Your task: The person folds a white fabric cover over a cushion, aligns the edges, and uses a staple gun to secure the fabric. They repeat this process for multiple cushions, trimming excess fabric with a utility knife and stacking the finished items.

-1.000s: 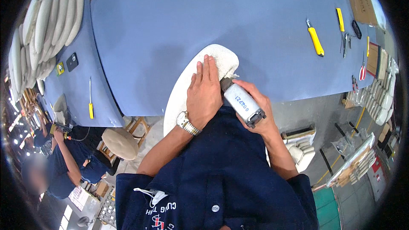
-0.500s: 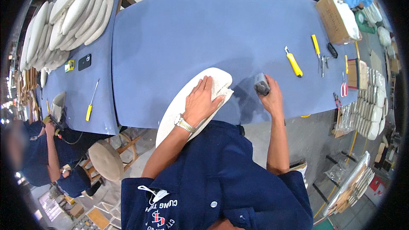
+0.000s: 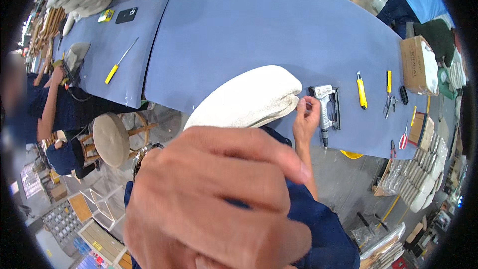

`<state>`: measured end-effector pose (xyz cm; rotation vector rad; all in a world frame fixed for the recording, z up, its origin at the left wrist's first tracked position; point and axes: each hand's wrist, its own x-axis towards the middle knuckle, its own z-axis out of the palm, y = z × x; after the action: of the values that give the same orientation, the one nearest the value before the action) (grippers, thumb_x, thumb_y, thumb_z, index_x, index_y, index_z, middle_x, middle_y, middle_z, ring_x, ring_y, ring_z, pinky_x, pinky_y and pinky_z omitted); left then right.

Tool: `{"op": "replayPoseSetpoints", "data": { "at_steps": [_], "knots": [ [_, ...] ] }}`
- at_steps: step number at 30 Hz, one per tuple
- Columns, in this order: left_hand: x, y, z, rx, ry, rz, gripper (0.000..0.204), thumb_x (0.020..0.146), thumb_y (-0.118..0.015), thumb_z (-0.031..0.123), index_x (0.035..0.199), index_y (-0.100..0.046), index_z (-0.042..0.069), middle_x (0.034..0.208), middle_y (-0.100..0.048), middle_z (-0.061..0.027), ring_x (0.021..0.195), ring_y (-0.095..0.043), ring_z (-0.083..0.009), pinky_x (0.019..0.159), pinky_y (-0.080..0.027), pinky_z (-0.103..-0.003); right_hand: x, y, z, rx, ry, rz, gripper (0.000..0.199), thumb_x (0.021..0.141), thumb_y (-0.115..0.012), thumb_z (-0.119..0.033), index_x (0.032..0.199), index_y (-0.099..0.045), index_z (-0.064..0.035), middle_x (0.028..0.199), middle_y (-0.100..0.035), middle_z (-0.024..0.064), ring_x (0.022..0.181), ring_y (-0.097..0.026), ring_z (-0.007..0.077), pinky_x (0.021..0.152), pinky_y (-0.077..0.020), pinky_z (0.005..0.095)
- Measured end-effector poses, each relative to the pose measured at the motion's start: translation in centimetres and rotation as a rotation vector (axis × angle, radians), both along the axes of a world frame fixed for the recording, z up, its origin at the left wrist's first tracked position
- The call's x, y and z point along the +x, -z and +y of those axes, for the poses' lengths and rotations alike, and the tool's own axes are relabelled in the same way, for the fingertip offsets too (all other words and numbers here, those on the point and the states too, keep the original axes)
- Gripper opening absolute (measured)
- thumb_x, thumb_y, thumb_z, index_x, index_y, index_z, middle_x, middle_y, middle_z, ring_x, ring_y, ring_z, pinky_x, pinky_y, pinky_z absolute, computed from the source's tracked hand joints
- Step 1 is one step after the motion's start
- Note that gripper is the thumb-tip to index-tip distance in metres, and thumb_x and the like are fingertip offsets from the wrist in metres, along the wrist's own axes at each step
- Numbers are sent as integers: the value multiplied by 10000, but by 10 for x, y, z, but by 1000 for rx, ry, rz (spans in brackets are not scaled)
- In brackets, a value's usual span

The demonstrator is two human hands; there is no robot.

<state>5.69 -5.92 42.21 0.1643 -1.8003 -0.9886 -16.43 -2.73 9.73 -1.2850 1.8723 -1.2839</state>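
Observation:
A white padded seat cushion, its cover folded and creased at the right end, lies at the table's near edge. My right hand is at that end, fingers bent together on the cover's edge. Just right of it a grey and black staple gun rests on the table, untouched. My left hand is raised very close to the camera, hiding the cushion's lower part and much of my body. Its fingers are curled together; whatever they hold, if anything, is hidden. A wristwatch is on that wrist.
A blue-covered table stretches ahead. To the right lie a yellow cutter knife, red-handled scissors and a cardboard box. At left are a phone, a yellow-handled screwdriver, a co-worker's arm and a round stool.
The staple gun has left my right hand and lies on the table. That hand has moved left to the cushion's end. My left hand has come off the cushion, up toward the camera. The view has shifted.

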Motion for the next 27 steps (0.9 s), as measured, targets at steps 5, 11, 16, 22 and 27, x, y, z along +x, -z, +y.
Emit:
{"op": "replayPoseSetpoints", "data": {
  "at_steps": [5,11,16,22,27],
  "knots": [
    [9,8,-3,-106,82,37,444,950,-711,377,1141,-757,-21,1097,-694,-160,867,-685,-268,802,-593,-426,11,-60,19,159,-348,-328,207,1003,-646,-171,1084,-722,3,934,-742,76,780,-693,140,716,-530,269],
    [57,34,39,194,-347,-243,294,1006,-630,271,1076,-715,-3,981,-729,-123,859,-710,-236,816,-586,-403,16,-23,32,585,-383,-326,341,1024,-649,-315,981,-724,14,821,-746,79,691,-691,132,622,-550,281],
    [158,219,53,954,-1128,-572,454,1073,-558,206,1488,-531,26,1258,-701,-141,1066,-658,-179,951,-505,-306,25,-20,31,582,-244,-635,341,1014,-684,-315,881,-657,-1,809,-736,112,626,-679,143,542,-538,284],
    [182,384,171,1602,-1015,-629,637,1037,-582,490,1439,-575,-4,1434,-611,-150,1310,-567,-239,1104,-422,-344,30,-16,13,547,-223,-691,301,1023,-673,-297,955,-677,-4,795,-719,80,615,-650,117,548,-524,269],
    [166,344,157,1607,-951,-634,673,1027,-578,524,1438,-574,-9,1409,-624,-153,1255,-596,-206,1055,-456,-311,32,-27,2,376,-221,-658,282,1051,-623,-260,1060,-692,13,853,-717,51,683,-645,98,604,-528,254]
  ]
}}
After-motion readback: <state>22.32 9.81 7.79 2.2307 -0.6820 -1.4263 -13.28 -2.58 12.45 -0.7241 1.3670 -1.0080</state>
